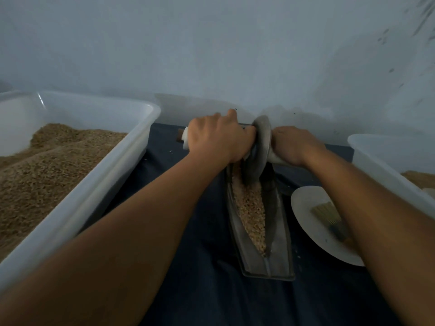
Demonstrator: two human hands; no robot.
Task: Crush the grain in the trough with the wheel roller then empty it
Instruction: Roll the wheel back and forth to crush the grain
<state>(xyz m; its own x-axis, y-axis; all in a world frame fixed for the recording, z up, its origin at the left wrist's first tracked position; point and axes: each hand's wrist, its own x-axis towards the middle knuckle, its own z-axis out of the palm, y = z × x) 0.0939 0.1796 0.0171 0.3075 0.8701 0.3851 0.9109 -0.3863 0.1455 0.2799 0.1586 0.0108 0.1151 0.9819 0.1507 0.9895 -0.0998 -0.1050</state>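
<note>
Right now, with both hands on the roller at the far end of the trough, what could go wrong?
The wheel roller sits at the far end of the narrow trough; pushed further, it may ride out. The grain is heaped near the rim, so a hard pass could spill it onto the dark cloth. The right forearm hangs over the plate and could knock it.

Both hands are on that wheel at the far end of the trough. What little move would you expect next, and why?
Probably a pull back toward the person. The wheel roller stands at the far end of the trough, the left hand and right hand gripping its handles, and most of the grain lies on the near side, seemingly still coarse.
</note>
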